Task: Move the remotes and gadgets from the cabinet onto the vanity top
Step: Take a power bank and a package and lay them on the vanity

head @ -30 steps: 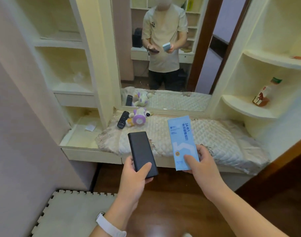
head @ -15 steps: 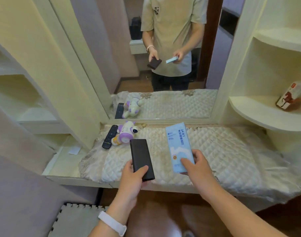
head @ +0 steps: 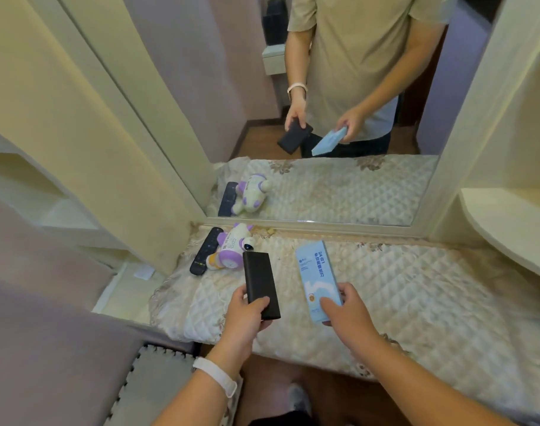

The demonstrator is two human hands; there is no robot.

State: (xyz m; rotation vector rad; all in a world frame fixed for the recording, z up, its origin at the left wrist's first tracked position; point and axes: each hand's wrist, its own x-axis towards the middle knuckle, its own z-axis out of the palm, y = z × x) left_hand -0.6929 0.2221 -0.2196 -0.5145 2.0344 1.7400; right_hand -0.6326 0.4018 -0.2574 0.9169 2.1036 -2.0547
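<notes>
My left hand [head: 245, 313] grips the near end of a flat black power bank [head: 259, 281], held over the left part of the quilted vanity top [head: 416, 296]. My right hand [head: 347, 310] holds a long light-blue box [head: 316, 276] by its near end, a little to the right of the power bank. Whether either item touches the cover I cannot tell. At the back left of the vanity top lie a black remote [head: 205, 255] and a purple-and-white toy robot [head: 232, 247], side by side against the mirror frame.
A large mirror [head: 324, 87] rises behind the vanity and reflects a person holding both items. Cream shelving [head: 47, 207] stands to the left, a curved shelf [head: 508, 235] to the right. A grey foam mat [head: 152, 385] lies on the floor at lower left.
The view has closed in and tipped down on the vanity. Both hands have carried the power bank and the blue box forward, from the front edge to over the cover.
</notes>
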